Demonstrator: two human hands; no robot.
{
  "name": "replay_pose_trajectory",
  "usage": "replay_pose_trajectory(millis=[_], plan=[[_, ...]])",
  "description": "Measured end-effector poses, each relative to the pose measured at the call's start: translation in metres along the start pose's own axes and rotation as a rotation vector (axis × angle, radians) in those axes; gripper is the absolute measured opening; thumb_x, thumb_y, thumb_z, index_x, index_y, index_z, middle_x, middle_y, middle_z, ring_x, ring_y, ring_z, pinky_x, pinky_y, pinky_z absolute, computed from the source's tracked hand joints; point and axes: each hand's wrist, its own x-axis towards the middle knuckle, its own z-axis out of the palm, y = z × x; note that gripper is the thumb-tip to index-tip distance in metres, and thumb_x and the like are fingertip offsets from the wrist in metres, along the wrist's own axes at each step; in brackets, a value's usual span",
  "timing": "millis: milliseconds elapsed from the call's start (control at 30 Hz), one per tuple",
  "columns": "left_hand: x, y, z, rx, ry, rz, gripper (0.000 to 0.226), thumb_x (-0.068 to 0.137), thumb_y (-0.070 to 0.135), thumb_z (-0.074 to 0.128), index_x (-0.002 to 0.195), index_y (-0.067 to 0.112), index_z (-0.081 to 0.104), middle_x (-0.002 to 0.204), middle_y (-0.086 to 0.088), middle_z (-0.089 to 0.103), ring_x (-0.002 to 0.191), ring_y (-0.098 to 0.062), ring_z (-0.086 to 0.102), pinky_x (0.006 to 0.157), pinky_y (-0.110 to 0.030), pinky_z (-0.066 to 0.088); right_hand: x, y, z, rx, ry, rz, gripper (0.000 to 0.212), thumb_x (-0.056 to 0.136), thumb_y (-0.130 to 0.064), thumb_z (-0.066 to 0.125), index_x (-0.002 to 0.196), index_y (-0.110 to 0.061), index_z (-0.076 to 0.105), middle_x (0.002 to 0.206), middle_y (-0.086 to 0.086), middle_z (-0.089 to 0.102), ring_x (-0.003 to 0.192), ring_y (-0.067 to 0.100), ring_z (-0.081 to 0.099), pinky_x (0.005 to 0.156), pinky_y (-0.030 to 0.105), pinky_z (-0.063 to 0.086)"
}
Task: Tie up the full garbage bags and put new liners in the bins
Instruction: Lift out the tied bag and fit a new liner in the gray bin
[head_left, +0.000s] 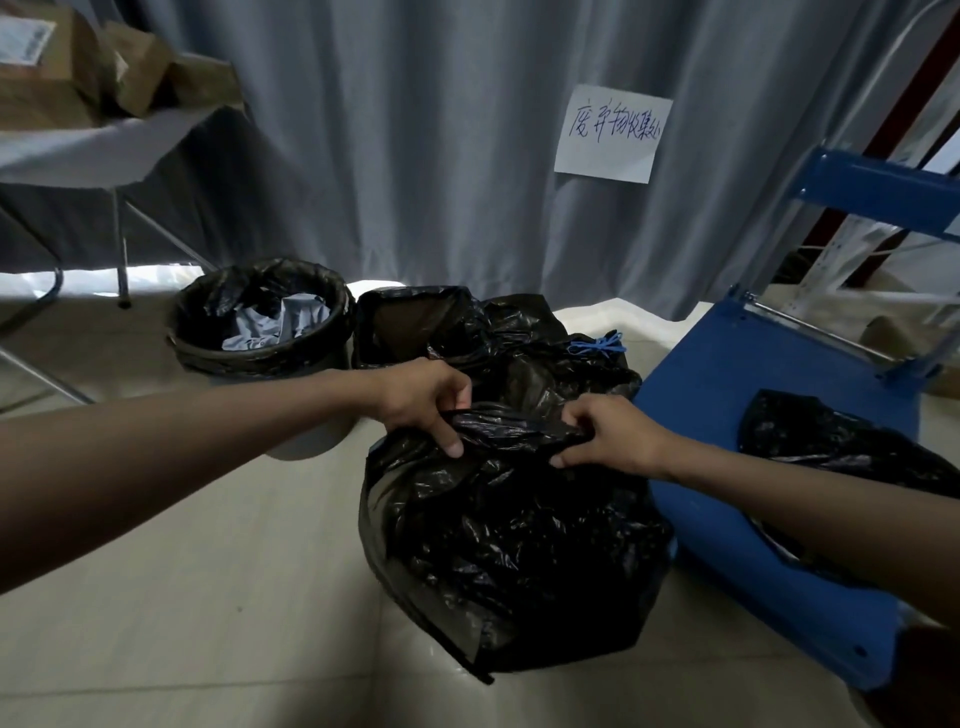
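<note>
A full black garbage bag (509, 540) stands on the floor in the middle. My left hand (423, 397) pinches its gathered top edge on the left. My right hand (613, 434) grips the same edge on the right, so a band of plastic is stretched between them. Behind it lies another black bag (545, 353) tied with a blue cord (597, 344). A round white bin (260, 317) with a black liner holding grey rubbish stands at the back left. Beside it is a second bin (405, 317) lined in black.
A blue folding chair (753, 374) stands at the right with black liners (831, 431) on its seat. A grey curtain (415, 130) with a handwritten paper sign (613, 134) hangs behind. A table (104, 140) with cardboard boxes is at the upper left.
</note>
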Motion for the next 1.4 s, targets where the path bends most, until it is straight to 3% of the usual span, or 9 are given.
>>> replay_pose_trajectory(millis=[233,367,467,567,700,833,1100,1300,1400], plan=[[0.005,-0.002,-0.001,-0.154,0.126,0.049,0.019,0.076,0.020,0.083,0.071,0.020,0.065,0.068,0.009,0.066,0.067,-0.003,0.060,0.073,-0.024,0.049,-0.006,-0.002,-0.006,0.412,-0.006,0.068,0.053,0.068,-0.036,0.089,0.101,-0.015,0.052,0.090,-0.014,0.060,0.082,-0.009,0.055,0.071,0.015,0.038],[0.009,-0.011,-0.003,-0.193,0.136,0.004,0.027,0.070,0.013,0.087,0.082,0.018,0.063,0.073,0.002,0.066,0.067,-0.005,0.061,0.071,-0.021,0.048,-0.001,-0.001,-0.002,0.488,0.117,0.038,0.035,0.086,-0.031,0.074,0.107,-0.019,0.049,0.076,-0.007,0.050,0.064,0.005,0.045,0.067,0.026,0.038],[0.010,-0.019,-0.002,-0.341,0.202,0.032,0.036,0.073,0.005,0.083,0.077,0.020,0.050,0.075,-0.007,0.062,0.073,-0.014,0.060,0.076,-0.033,0.049,0.004,0.004,0.000,0.336,0.202,-0.059,0.024,0.091,-0.007,0.063,0.093,-0.018,0.043,0.079,-0.005,0.045,0.068,0.005,0.039,0.069,0.027,0.036],[0.012,-0.022,0.001,-0.244,0.248,0.087,0.030,0.081,-0.002,0.072,0.072,0.019,0.052,0.077,-0.007,0.064,0.076,-0.009,0.060,0.080,-0.034,0.050,0.009,0.011,0.002,0.061,0.226,-0.081,0.028,0.091,-0.005,0.059,0.083,-0.031,0.051,0.090,-0.009,0.045,0.080,0.003,0.045,0.079,0.029,0.040],[0.019,-0.023,0.007,0.059,0.277,0.055,0.027,0.084,-0.001,0.062,0.087,0.024,0.072,0.099,0.005,0.070,0.097,-0.011,0.064,0.090,-0.032,0.051,0.018,0.012,0.008,-0.105,0.152,0.031,0.033,0.095,-0.006,0.055,0.120,-0.026,0.060,0.105,-0.004,0.040,0.095,0.018,0.053,0.090,0.038,0.047],[0.030,-0.019,0.019,0.309,0.174,-0.108,0.044,0.086,0.001,0.058,0.126,0.020,0.064,0.131,-0.006,0.056,0.121,-0.025,0.055,0.101,-0.034,0.044,0.028,0.003,0.012,-0.206,0.009,0.122,0.050,0.091,0.004,0.051,0.133,-0.022,0.057,0.117,0.004,0.039,0.104,0.030,0.056,0.095,0.046,0.047],[0.026,-0.019,0.030,0.464,-0.202,-0.327,0.022,0.094,0.014,0.052,0.110,0.007,0.065,0.108,-0.012,0.064,0.096,-0.029,0.063,0.075,-0.034,0.049,0.021,0.008,0.006,-0.466,-0.289,0.245,0.026,0.094,-0.008,0.049,0.117,-0.008,0.059,0.134,0.009,0.044,0.122,0.032,0.050,0.097,0.042,0.046],[0.005,-0.005,0.010,0.361,0.101,-0.011,0.009,0.090,0.023,0.061,0.098,0.023,0.065,0.103,0.004,0.049,0.093,-0.018,0.057,0.078,-0.030,0.046,-0.008,0.001,-0.002,-0.448,-0.020,0.083,0.023,0.092,-0.014,0.050,0.114,-0.019,0.057,0.116,0.004,0.047,0.111,0.025,0.046,0.090,0.038,0.042],[-0.007,0.010,0.002,0.247,0.031,0.123,0.016,0.084,0.023,0.064,0.097,0.031,0.069,0.098,0.011,0.053,0.086,-0.008,0.059,0.078,-0.029,0.052,-0.027,-0.004,-0.007,-0.281,0.029,-0.088,0.021,0.092,-0.013,0.050,0.105,-0.023,0.063,0.103,-0.006,0.056,0.101,0.016,0.053,0.088,0.032,0.044]])
